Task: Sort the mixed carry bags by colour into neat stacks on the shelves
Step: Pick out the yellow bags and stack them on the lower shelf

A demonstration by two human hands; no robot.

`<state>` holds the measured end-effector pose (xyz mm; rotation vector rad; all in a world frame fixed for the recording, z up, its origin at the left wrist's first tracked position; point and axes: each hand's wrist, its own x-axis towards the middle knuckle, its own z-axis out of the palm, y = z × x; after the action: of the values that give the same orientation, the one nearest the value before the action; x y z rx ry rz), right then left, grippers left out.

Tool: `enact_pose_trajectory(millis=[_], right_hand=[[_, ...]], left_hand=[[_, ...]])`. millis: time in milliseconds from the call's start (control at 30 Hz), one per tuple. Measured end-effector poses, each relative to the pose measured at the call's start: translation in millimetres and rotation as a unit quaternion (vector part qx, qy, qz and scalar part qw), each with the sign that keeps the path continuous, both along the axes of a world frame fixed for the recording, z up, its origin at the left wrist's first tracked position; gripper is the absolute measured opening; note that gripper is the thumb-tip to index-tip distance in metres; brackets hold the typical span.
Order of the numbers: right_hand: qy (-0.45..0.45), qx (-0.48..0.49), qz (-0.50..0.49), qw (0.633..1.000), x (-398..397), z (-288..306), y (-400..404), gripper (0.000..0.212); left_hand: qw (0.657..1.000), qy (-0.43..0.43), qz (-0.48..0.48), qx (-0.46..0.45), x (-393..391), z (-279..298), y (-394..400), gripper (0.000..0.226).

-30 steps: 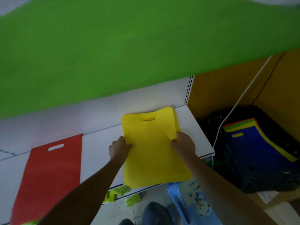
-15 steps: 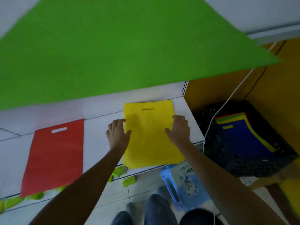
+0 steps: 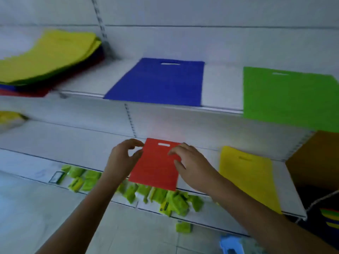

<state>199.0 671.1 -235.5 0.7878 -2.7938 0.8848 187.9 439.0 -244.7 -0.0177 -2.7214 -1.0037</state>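
A red bag (image 3: 156, 165) lies flat on the lower white shelf (image 3: 55, 158), handle slot to the back. My left hand (image 3: 124, 160) hovers at its left edge with thumb and fingers curled and apart. My right hand (image 3: 190, 162) rests spread fingers on its right edge. A yellow bag stack (image 3: 247, 176) lies to the right on the same shelf. On the upper shelf (image 3: 220, 92) lie a blue bag (image 3: 159, 81) and a green bag (image 3: 289, 96). A mixed pile of bags (image 3: 47, 55), yellow on top, sits at the upper left.
Several small green packets (image 3: 165, 197) are scattered below the lower shelf's front edge. A black crate (image 3: 315, 222) with more coloured bags stands at the lower right by an orange wall (image 3: 315, 162). A blue stool (image 3: 232, 244) is on the floor.
Both hands have left the yellow stack and moved left to the red bag. The view has swung left and up, so the upper shelf shows.
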Motion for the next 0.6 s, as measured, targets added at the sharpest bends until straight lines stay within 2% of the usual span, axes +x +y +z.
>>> enact_pose_trajectory(millis=[133,233,400,600], right_hand=[[0.057,-0.017,0.09,0.994,29,79,-118,0.028],[0.112,0.001,0.103,0.988,31,127,-190,0.028],[0.145,0.039,0.07,0.986,-7,181,-265,0.027],[0.132,0.108,-0.011,0.985,-101,206,-312,0.028]], left_hand=[[0.999,0.042,0.005,-0.008,46,78,-117,0.014],[0.996,0.091,0.019,-0.018,75,130,-189,0.011],[0.982,0.177,0.049,-0.035,70,190,-267,0.012],[0.982,0.172,0.04,-0.07,2,215,-330,0.01]])
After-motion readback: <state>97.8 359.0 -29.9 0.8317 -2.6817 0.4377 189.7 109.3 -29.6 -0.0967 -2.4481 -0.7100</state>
